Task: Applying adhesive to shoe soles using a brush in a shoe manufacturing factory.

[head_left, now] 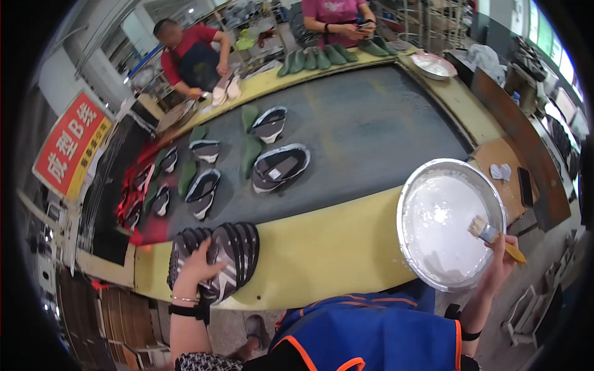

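Note:
My left hand (197, 267) lies with fingers spread on a row of dark shoe uppers (244, 247) with light stripes, packed against each other at the near left of the yellow ledge. In my right hand (498, 264) is a paintbrush (487, 233) with a yellow handle and a metal band. Its pale, coated bristles hang over the right part of a large metal basin (403, 247). White liquid (436, 216) fills the inside of the basin. Part of the brush handle is hidden by my fingers.
Beyond the yellow ledge (334, 238), a dark conveyor belt (365, 136) carries several shoe uppers (281, 167) and green shoe lasts (250, 154). Two people work at the far side, near a row of green lasts (322, 59) and a bowl (433, 65). A phone (525, 187) lies right of the basin.

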`<state>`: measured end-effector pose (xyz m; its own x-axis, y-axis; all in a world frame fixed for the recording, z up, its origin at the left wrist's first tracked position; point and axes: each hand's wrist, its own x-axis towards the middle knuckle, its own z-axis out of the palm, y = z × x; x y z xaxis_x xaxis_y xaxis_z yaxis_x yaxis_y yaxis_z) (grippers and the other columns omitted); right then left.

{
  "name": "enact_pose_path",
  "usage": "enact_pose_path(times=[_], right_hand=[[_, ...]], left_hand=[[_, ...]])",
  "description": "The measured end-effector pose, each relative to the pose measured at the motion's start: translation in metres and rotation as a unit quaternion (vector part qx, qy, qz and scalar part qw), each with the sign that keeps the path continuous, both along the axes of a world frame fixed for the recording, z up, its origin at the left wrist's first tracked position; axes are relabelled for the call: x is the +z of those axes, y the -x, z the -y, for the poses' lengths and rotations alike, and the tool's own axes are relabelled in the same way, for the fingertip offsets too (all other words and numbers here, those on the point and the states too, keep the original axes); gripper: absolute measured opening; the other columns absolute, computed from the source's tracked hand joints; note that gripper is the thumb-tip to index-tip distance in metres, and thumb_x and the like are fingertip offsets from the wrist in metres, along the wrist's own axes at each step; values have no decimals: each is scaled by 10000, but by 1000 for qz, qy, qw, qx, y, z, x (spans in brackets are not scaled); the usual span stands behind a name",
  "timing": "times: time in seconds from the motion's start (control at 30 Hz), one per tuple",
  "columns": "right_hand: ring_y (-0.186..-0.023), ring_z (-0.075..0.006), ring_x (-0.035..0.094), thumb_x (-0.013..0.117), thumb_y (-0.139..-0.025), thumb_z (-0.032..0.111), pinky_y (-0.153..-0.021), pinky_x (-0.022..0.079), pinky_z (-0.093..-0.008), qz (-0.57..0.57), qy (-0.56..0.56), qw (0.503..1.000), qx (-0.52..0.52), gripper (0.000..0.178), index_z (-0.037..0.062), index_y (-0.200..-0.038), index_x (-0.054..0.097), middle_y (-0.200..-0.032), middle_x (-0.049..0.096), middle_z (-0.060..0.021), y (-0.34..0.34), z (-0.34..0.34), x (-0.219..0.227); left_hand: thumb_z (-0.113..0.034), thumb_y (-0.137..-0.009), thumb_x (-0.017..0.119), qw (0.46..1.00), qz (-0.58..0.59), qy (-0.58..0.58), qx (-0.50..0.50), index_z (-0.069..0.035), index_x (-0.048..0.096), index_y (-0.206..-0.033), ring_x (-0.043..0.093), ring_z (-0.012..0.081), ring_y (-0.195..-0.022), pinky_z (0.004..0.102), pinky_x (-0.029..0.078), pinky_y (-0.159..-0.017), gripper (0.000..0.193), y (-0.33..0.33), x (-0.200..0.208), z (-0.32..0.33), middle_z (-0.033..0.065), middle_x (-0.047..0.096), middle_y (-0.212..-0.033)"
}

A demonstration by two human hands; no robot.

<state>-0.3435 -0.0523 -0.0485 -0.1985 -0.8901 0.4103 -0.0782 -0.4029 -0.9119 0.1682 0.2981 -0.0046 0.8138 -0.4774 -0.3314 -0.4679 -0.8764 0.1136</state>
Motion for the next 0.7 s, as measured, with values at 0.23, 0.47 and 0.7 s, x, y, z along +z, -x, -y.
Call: enact_pose_path(times=[0.23,0.47,0.7], right_hand=[[-758,-76,563,563,-985,83,-706,459,-220,38,-9,998,46,85,21,-928,563,-830,579,-17,-11,-5,9],[-740,-82,581,577,-975,77,-706,472,-221,63,-31,996,49,70,16,-940,567,-838,585,-26,-11,-12,10],[-716,-83,594,596,-960,91,-662,472,-221,85,-87,992,40,87,32,-904,566,-812,598,-21,-8,-13,8]], left_hand=[[-534,-744,743,987,-54,115,-96,-232,377,-1497,573,435,-1171,431,455,-1005,890,19,-24,34,321,548,-1247],[-397,-693,851,883,-198,200,-377,-112,404,-1477,430,433,-1335,414,399,-1074,947,101,-4,129,324,354,-1462],[-251,-682,825,864,-72,153,-473,-121,388,-1472,487,449,-1252,446,482,-973,912,173,-9,168,287,377,-1447]])
